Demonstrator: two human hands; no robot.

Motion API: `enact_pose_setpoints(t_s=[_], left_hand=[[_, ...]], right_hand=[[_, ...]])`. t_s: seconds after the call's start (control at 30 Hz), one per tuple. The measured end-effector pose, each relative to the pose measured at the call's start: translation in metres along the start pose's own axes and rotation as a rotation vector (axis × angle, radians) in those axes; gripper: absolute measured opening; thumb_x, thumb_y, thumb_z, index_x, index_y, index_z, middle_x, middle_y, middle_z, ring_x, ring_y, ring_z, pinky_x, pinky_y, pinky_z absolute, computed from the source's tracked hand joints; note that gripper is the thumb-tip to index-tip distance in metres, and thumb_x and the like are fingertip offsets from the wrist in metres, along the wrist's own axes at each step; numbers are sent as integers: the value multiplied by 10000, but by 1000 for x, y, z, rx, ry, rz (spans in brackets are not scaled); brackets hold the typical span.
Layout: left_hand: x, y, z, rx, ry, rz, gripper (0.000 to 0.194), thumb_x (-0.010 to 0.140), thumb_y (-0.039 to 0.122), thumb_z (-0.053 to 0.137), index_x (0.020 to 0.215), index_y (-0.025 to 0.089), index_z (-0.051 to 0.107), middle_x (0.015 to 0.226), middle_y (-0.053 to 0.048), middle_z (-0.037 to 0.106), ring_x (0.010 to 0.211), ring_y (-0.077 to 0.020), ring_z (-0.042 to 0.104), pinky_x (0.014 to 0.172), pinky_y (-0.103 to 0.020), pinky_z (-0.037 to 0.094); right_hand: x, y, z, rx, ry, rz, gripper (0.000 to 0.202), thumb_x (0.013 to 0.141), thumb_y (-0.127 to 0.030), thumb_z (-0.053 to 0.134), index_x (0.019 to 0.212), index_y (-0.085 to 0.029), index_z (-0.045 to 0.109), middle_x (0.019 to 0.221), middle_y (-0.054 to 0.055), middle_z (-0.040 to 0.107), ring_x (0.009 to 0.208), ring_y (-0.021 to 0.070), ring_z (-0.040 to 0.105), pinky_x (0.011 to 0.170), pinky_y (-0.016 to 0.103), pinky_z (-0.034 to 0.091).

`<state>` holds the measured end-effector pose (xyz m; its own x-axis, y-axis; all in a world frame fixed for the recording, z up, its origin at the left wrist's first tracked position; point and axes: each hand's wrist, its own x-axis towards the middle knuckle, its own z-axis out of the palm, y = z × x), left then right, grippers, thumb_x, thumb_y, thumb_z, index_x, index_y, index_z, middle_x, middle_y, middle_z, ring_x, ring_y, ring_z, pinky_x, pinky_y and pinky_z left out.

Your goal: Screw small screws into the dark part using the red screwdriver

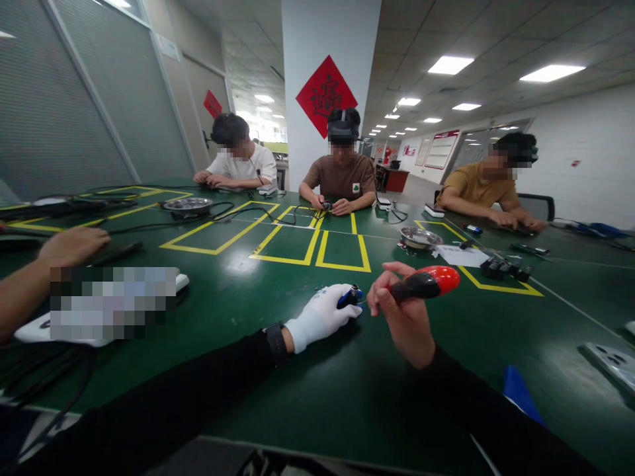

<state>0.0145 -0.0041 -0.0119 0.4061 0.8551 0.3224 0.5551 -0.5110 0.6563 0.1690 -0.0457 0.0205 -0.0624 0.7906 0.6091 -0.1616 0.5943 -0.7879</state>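
Note:
My left hand [325, 314], in a white glove with blue fingertips, rests on the green table [317, 383]. Its fingers are closed around a small black part [350, 296] with a round metal top; the glove hides much of it. My bare right hand [404, 317] grips a screwdriver by its red and black handle [426, 283]. The thin shaft points left toward the black part. Whether the tip touches the part I cannot tell.
Metal bowls [421, 238] [187, 207] stand farther back. Several black blocks [506, 268] lie beside white paper [461, 255] at right. A phone [612, 363] is at the right edge. Three people sit across the table; another person's arm [59, 264] reaches in from the left, near cables.

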Motion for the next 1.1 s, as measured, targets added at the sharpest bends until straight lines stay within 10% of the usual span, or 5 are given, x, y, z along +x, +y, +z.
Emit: enact_pose_setpoints(t_s=[0.23,0.47,0.7,0.93,1.1], left_hand=[[0,2,-1,16,-20,-4,270,792,377,548,971,188,618,939,-40,650,851,-203,580,753,-296,450],[-1,0,-1,28,-19,13,239,801,366,541,933,184,622,924,-40,650,852,-196,581,761,-288,446],[0,-1,0,26,-13,14,268,803,385,546,989,203,611,966,-40,654,869,-210,592,773,-310,458],[-1,-1,-1,35,-9,15,272,796,387,550,976,193,614,996,-52,646,901,-212,583,777,-300,453],[-1,-1,0,31,-2,16,279,795,391,552,986,198,615,981,-44,647,870,-205,585,768,-301,451]], right_hand=[[0,-3,-2,-83,-29,0,169,856,-297,558,1011,-236,533,1071,61,587,921,198,614,872,418,469],[1,2,-4,85,-56,-12,108,844,-270,569,898,-250,478,709,-45,533,544,115,527,664,343,496],[0,-3,-5,-117,-46,-11,84,849,-279,565,912,-227,585,998,64,628,958,218,605,906,441,449],[4,5,-8,28,2,26,128,851,-256,568,964,-246,511,646,-61,537,530,112,544,672,343,511],[6,3,-11,-6,-5,43,265,856,-276,550,1116,-254,504,1044,34,582,733,134,618,812,388,496]])
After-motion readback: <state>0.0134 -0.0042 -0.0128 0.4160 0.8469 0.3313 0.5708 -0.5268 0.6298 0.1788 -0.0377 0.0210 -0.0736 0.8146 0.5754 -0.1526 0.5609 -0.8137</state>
